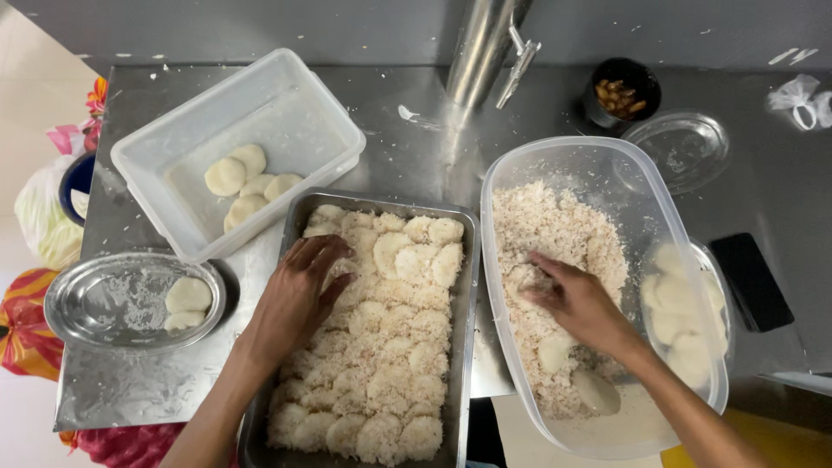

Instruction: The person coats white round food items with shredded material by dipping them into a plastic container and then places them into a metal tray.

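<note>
At the far left edge a white bag [39, 217] and some bright patterned cloth [22, 325] sit just off the steel bench [416, 147]. On the bench's left end lies a round steel plate [87, 299] with two pale dough discs [185, 303] on its right side. Behind it, set at an angle, a white plastic tub [303, 113] holds several more plain discs [245, 184] in a loose cluster.

Next comes a rectangular metal tray [299, 217], packed with rows of coconut-coated patties [390, 355]. The left hand [299, 290] rests palm down on the patties in the tray's upper left part, fingers spread loosely and gripping nothing.

A steel pipe [481, 48] rises behind the tray at the back of the bench.

To the right stands a large clear plastic container [589, 156] filled with grated coconut [542, 225]. The right hand [576, 299] reaches into it, fingers curled down onto a patty [524, 279] half buried in the coconut; how firmly it grips cannot be told. Two bare discs [596, 390] lie near the container's front end, just below the wrist.

Through the container's right wall a plate of plain discs [685, 321] shows. Behind are a small dark cup [622, 91] and a glass lid [685, 147]; a black phone [750, 282] lies further right, and a knotted white plastic bit [802, 100] sits in the far corner.
</note>
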